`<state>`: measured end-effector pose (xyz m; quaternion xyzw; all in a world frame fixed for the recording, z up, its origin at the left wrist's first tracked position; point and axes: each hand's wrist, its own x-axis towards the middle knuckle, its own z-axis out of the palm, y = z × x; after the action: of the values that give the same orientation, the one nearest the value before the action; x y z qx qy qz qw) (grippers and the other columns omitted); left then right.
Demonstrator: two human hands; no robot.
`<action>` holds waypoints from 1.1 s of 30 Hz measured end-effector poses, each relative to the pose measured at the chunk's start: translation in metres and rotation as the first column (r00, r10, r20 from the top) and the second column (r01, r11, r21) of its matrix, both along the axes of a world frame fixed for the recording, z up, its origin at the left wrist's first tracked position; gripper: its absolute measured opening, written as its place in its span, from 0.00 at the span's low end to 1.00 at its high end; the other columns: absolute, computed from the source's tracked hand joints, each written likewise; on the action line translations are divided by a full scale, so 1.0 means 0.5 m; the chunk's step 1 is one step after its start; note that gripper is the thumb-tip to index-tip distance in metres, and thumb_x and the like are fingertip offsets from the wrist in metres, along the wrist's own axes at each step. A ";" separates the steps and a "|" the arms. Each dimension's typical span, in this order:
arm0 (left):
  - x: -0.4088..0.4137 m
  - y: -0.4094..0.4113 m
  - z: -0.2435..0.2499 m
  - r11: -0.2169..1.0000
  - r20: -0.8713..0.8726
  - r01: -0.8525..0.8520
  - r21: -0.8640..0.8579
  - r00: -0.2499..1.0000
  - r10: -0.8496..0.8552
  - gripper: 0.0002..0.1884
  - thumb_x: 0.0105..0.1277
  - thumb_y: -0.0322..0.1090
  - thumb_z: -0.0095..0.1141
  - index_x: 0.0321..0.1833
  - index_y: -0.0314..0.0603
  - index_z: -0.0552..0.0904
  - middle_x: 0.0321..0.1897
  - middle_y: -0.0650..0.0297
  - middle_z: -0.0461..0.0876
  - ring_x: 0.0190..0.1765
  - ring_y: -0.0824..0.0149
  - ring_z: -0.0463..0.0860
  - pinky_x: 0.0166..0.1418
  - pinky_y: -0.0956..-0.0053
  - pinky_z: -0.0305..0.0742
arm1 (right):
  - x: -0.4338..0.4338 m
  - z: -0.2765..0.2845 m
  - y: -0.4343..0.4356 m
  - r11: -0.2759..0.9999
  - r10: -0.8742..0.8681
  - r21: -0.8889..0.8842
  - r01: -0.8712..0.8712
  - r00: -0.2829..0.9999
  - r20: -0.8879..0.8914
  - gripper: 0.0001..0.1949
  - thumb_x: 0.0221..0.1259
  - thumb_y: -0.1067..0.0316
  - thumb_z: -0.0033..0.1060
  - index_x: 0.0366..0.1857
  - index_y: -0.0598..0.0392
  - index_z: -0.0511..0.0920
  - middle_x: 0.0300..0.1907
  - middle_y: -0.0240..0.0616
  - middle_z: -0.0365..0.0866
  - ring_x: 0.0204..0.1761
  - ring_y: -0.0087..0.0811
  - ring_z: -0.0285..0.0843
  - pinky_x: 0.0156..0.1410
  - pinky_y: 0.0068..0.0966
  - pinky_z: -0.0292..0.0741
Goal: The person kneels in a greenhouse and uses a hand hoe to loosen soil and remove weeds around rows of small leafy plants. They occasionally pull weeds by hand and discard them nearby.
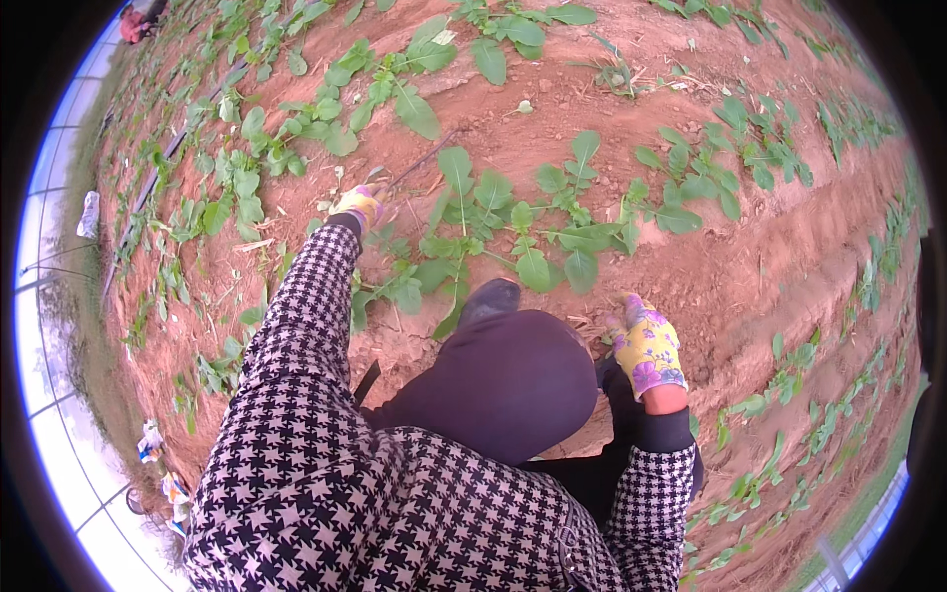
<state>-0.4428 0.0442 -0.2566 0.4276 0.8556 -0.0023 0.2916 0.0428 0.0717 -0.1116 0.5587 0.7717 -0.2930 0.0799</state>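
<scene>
My left hand [360, 205], in a yellow and pink glove, reaches out to the soil on the left, beside leafy green seedlings. A thin dark rod or stick [427, 157] extends from near its fingertips over the ground; whether the fingers close on it is hard to tell. My right hand [645, 342], in a yellow glove with purple flowers, is low by my right knee, fingers towards the soil; its fingertips blur into the ground, and any held thing is hidden. Between the hands grow broad-leaved green plants [534, 269].
Rows of seedlings [695, 185] cross the reddish soil. My dark shoe [490, 300] stands close to the leaves. A dark drip hose [169, 148] runs along the left. Litter [174, 492] lies by the greenhouse wall. Another person [135, 24] is far off at the upper left.
</scene>
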 end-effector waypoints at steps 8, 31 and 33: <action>-0.123 -0.172 0.051 0.976 -0.137 -0.114 -0.187 0.987 0.089 0.18 0.65 0.44 0.47 0.52 0.45 0.81 0.48 0.50 0.82 0.53 0.52 0.80 0.58 0.63 0.72 | 0.086 0.009 -0.004 0.987 -0.159 0.015 0.158 0.987 0.022 0.17 0.61 0.59 0.58 0.50 0.55 0.75 0.45 0.48 0.82 0.47 0.48 0.80 0.52 0.38 0.75; -0.353 -0.314 -0.044 0.865 0.406 -0.497 -0.068 0.778 0.479 0.21 0.54 0.53 0.57 0.42 0.45 0.82 0.39 0.55 0.83 0.47 0.57 0.79 0.49 0.63 0.71 | 0.099 0.092 -0.145 0.849 -0.391 0.303 0.432 0.901 -0.190 0.17 0.62 0.52 0.54 0.32 0.58 0.78 0.36 0.48 0.78 0.42 0.50 0.77 0.47 0.42 0.72; -0.352 -0.263 -0.060 0.733 0.711 -0.664 -0.147 0.444 0.545 0.17 0.56 0.51 0.53 0.38 0.47 0.82 0.32 0.57 0.81 0.38 0.58 0.78 0.40 0.63 0.69 | 0.101 0.109 -0.146 0.854 -0.417 0.266 0.447 0.894 -0.163 0.18 0.63 0.50 0.52 0.35 0.58 0.78 0.39 0.47 0.79 0.45 0.49 0.77 0.50 0.42 0.72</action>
<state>-0.6188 -0.0872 -0.2866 0.0794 0.7640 0.3337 0.5465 0.0933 -0.0015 -0.0572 0.7081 0.6644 -0.2117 -0.1110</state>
